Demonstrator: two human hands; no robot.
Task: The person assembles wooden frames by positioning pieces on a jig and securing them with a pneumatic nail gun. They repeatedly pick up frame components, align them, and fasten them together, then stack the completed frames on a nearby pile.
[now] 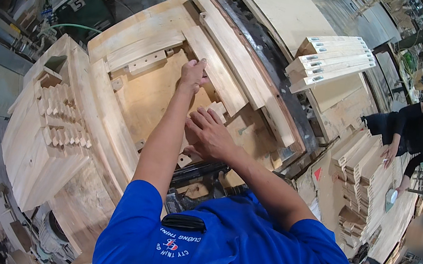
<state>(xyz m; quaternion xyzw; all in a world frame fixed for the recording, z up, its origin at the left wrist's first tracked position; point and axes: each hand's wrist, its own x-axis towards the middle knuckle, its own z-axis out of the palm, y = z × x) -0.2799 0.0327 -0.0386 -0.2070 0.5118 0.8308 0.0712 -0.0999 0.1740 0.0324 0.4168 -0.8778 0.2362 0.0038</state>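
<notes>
My left hand [193, 76] is closed, its fingertips at the inner edge of a pale wooden bar [214, 68]; whether it grips something is hidden. Closer to me, my right hand [211, 133] curls over a short wooden piece [217, 109], which shows past its fingers. Both hands are above a plywood panel [145, 93] framed by wooden bars. Along its far left side runs a wooden rail [146, 53], with a drilled strip [147, 63] beside it. A long bar [240, 61] lies to the right of the hands.
A stack of shaped wooden parts [46, 149] stands at the left. Slotted bars [332, 60] are piled at the upper right. Farther right, a person in dark clothing [413, 129] reaches toward stacked wooden parts [358, 173]. A green hose [75, 27] runs behind the left stack.
</notes>
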